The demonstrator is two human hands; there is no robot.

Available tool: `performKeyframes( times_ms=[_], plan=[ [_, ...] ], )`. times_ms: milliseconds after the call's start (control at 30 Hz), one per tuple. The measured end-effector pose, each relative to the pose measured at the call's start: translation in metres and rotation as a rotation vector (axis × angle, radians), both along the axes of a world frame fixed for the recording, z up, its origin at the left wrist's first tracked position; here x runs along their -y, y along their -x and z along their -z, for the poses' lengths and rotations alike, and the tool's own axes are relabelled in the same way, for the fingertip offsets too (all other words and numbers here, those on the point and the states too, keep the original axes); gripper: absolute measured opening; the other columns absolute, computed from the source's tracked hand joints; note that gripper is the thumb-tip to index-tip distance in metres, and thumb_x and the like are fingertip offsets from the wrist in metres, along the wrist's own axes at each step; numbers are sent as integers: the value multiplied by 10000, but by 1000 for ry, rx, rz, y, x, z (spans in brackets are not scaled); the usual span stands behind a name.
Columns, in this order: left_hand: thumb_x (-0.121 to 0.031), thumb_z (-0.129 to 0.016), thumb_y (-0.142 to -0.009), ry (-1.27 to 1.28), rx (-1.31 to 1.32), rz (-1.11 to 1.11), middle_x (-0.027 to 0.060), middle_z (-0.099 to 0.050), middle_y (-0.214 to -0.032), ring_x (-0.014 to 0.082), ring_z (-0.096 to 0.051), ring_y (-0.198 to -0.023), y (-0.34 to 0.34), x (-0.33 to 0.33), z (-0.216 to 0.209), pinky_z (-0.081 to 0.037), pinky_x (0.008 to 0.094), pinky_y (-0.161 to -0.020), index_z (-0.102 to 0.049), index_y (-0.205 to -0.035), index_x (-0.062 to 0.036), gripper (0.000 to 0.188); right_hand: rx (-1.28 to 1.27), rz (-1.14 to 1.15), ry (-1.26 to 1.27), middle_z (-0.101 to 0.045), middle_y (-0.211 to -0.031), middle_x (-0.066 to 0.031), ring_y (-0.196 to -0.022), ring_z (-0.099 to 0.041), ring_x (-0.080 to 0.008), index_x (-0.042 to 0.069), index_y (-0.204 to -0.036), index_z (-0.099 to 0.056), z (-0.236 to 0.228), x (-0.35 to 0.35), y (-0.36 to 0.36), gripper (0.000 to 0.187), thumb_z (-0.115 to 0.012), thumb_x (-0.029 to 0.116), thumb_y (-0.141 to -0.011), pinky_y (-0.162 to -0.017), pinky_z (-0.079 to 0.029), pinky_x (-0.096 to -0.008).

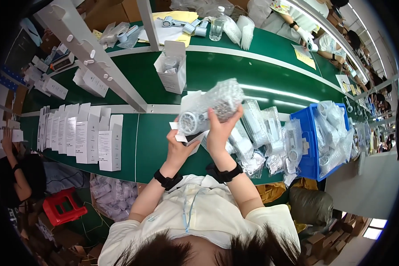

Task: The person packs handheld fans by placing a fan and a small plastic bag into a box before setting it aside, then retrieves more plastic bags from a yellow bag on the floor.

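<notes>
In front of my chest my right hand [222,131] grips a bubble-wrapped device [228,96] from its right side, thumb upright against the wrap. A white ring-shaped end of the device shows through at its lower left, above an open white box [193,149]. My left hand [180,152] is closed around that box, fingers at its flaps. The device and my hands hide much of the box, so I cannot tell whether the ring end is inside it. Several more wrapped packages [255,126] lie just right of my right hand.
A row of upright white boxes [87,138] stands at the left. A blue bin [307,148] heaped with wrapped packages is on the right. Beyond a metal rail, an open white box [172,80] stands on green. A grey post [95,57] rises at left. Other people work around.
</notes>
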State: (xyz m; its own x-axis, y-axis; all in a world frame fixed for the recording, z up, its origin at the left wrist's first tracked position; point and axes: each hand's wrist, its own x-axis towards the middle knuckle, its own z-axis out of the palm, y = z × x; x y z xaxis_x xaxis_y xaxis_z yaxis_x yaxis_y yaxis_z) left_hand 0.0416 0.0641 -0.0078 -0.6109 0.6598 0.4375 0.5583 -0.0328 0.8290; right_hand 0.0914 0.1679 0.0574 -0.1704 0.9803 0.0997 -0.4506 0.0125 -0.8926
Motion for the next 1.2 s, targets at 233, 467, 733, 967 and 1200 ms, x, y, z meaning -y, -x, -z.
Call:
performKeyframes(
  times_ms=[233, 467, 733, 967, 1200],
  plan=[
    [-45, -777, -617, -59, 73, -89, 283, -271, -1300, 345, -421, -1130, 7, 28, 18, -374, 395, -919, -172, -1048, -78, 743, 481, -203, -777, -416, -1123, -173, -1004, -432, -330, 105, -1158, -424, -15, 1, -22, 584, -698, 54, -645, -871, -363, -376],
    [-67, -786, -607, 31, -152, 48, 268, -299, -1283, 331, -464, -1096, -5, 30, 15, -428, 386, -860, -190, -1063, -68, 750, 699, -386, -1054, -413, -1124, -166, -1086, -358, -370, 190, -1124, -518, -33, 13, -40, 482, -695, 202, -676, -883, -338, -455],
    [-82, -796, -592, 111, -67, 127, 244, -309, -1272, 303, -469, -1097, -4, 38, 23, -431, 378, -851, -212, -1094, -61, 770, 989, -490, -1222, -377, -1220, -152, -1212, -267, -381, 247, -1214, -490, -22, 27, -68, 521, -658, 297, -723, -974, -288, -468],
    [-59, -790, -586, -24, 24, -4, 237, -269, -1302, 306, -449, -1116, 6, 52, 23, -392, 379, -904, -213, -1107, -91, 777, 536, -573, -632, -410, -1213, -138, -1139, -400, -302, 167, -1168, -516, 29, 15, -80, 475, -637, 89, -715, -899, -386, -371],
    [-86, -795, -583, 51, 37, 151, 233, -299, -1288, 315, -400, -1164, 2, 56, -3, -363, 377, -944, -238, -1094, -86, 756, 814, -701, -1076, -491, -1081, -126, -972, -498, -284, 132, -1084, -547, 32, 3, -66, 427, -562, -36, -691, -764, -455, -344]
  ],
)
